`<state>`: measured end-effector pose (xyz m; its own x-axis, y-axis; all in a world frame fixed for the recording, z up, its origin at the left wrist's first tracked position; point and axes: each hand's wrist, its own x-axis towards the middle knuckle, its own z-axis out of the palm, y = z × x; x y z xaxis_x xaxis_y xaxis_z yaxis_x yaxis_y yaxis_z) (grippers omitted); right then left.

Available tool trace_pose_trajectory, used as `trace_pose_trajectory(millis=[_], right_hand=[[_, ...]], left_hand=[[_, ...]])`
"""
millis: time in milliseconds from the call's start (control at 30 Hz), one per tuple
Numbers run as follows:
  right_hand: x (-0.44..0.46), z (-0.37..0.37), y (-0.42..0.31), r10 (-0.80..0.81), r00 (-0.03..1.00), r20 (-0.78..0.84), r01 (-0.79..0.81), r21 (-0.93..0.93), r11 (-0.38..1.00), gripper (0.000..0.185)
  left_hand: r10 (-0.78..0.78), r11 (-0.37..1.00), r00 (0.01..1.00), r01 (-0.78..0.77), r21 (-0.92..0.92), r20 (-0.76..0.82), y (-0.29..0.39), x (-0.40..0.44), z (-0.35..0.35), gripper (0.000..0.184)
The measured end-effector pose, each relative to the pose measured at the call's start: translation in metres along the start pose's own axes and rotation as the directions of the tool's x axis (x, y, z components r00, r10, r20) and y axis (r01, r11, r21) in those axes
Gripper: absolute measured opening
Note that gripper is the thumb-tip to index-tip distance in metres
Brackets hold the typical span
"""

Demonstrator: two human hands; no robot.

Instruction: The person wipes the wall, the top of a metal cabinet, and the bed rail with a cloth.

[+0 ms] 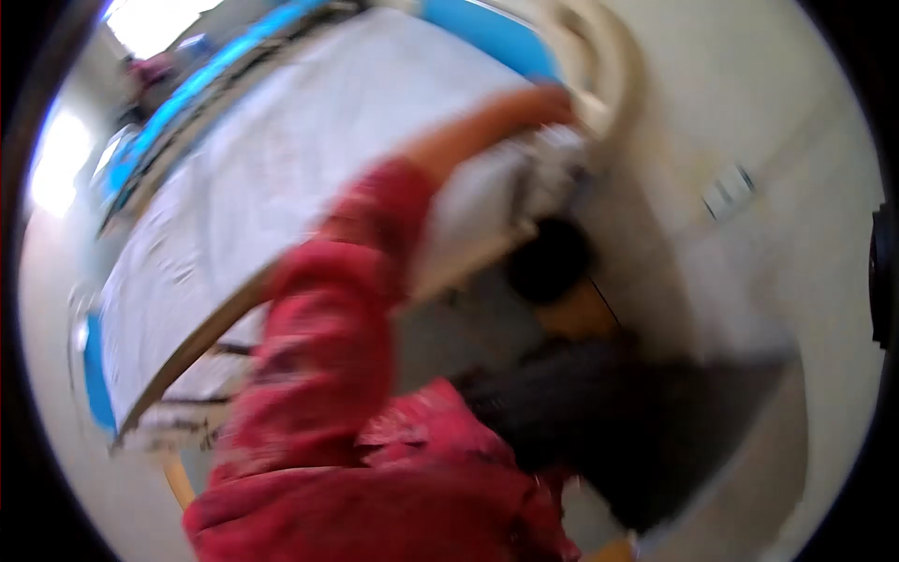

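My left arm, in a red sleeve [328,318], stretches over a bed-like surface with a white sheet [253,140]. My left hand [551,103] is at the far right corner, against or right beside a beige curved rail [613,84]. Motion smears its fingers, so I cannot tell whether they grip the rail. Just below the hand is a blurred whitish-grey bunched thing [552,173], its kind unclear. My right hand is out of view.
Blue panels [487,33] border the sheet at the top. A wooden-looking edge [201,337] curves along the near left side. Below the corner is a dark round shape [552,262]. A broad dark area [637,421] lies lower right, and a pale wall plate [729,192] is at right.
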<state>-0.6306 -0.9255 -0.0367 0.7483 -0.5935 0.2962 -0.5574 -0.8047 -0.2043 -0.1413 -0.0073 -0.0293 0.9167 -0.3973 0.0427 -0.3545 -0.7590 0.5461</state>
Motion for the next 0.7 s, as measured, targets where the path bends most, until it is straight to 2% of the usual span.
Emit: trace_pose_trajectory(millis=[33,67,100,133,167,200,233,267,300,333,400,467,500,533,600,667,700], right_hand=[[-0.003,-0.006,0.051,0.031,1.000,-0.004,-0.031,-0.060,0.998,0.026],[-0.004,-0.011,0.110,0.038,0.999,0.008,-0.036,-0.122,0.992,0.026],[-0.012,-0.017,0.161,0.037,0.999,0.011,-0.034,-0.216,0.976,0.026],[-0.023,-0.024,0.208,0.007,1.000,0.019,-0.001,-0.327,0.945,0.026],[-0.027,-0.023,0.240,-0.044,0.998,0.046,0.061,-0.475,0.878,0.026],[-0.044,-0.026,0.272,-0.114,0.991,0.068,0.131,-0.638,0.759,0.026],[-0.046,-0.027,0.248,0.087,0.993,-0.076,-0.115,-0.585,0.803,0.036],[-0.049,-0.030,0.212,0.283,0.935,-0.214,-0.353,-0.494,0.794,0.048],[-0.055,-0.042,0.123,0.448,0.858,-0.250,-0.511,-0.344,0.787,0.056],[-0.055,-0.034,0.124,0.570,0.760,-0.313,-0.650,-0.345,0.677,0.060],[-0.080,-0.039,0.068,0.581,0.761,-0.288,-0.646,-0.256,0.719,0.055],[-0.100,-0.031,0.067,0.479,0.804,-0.352,-0.561,-0.185,0.807,0.051],[-0.108,-0.024,0.065,0.498,0.783,-0.372,-0.577,-0.138,0.805,0.047],[-0.090,-0.053,0.041,0.456,0.797,-0.396,-0.528,-0.089,0.845,0.045],[-0.095,-0.082,-0.008,0.555,0.754,-0.352,-0.573,0.061,0.818,0.043],[-0.101,-0.091,-0.016,0.460,0.811,-0.362,-0.475,0.050,0.878,0.042],[-0.115,-0.080,-0.013,0.307,0.859,-0.409,-0.342,-0.014,0.939,0.040]], left_hand=[[-0.221,0.975,0.975,0.222,-0.029,0.016,0.021,-0.011,-0.010,0.021],[0.089,0.968,0.956,-0.149,-0.203,-0.280,-0.003,-0.025,0.002,0.033],[-0.024,0.997,0.994,0.016,-0.074,-0.105,0.001,-0.021,-0.012,0.032],[-0.055,0.980,0.985,0.084,-0.182,0.161,-0.066,0.014,-0.012,0.032],[-0.027,0.991,0.997,0.018,-0.129,-0.073,0.000,-0.018,-0.011,0.032],[-0.102,0.992,0.995,0.103,-0.076,0.021,-0.046,-0.001,-0.024,0.034],[-0.122,0.991,0.986,0.114,-0.069,-0.111,-0.079,0.006,-0.018,0.043],[-0.139,0.990,0.960,0.127,-0.065,-0.242,-0.124,0.013,-0.015,0.054],[-0.153,0.988,0.962,0.142,-0.063,-0.226,-0.148,0.026,-0.023,0.054],[-0.152,0.988,0.973,0.147,-0.042,-0.172,-0.152,0.033,-0.022,0.055],[-0.157,0.988,0.981,0.156,-0.018,-0.113,-0.152,0.038,-0.022,0.055],[-0.149,0.989,0.985,0.149,-0.004,-0.087,-0.154,0.043,-0.021,0.056],[-0.128,0.992,0.988,0.128,-0.005,-0.083,-0.156,0.044,-0.021,0.056],[-0.151,0.988,0.986,0.149,-0.026,-0.070,-0.151,0.050,-0.033,0.056],[-0.170,0.985,0.984,0.168,-0.051,-0.050,-0.146,0.061,-0.039,0.056],[-0.193,0.979,0.981,0.190,-0.075,-0.033,-0.144,0.073,-0.044,0.055],[-0.202,0.977,0.978,0.197,-0.081,-0.055,-0.151,0.077,-0.039,0.051]])
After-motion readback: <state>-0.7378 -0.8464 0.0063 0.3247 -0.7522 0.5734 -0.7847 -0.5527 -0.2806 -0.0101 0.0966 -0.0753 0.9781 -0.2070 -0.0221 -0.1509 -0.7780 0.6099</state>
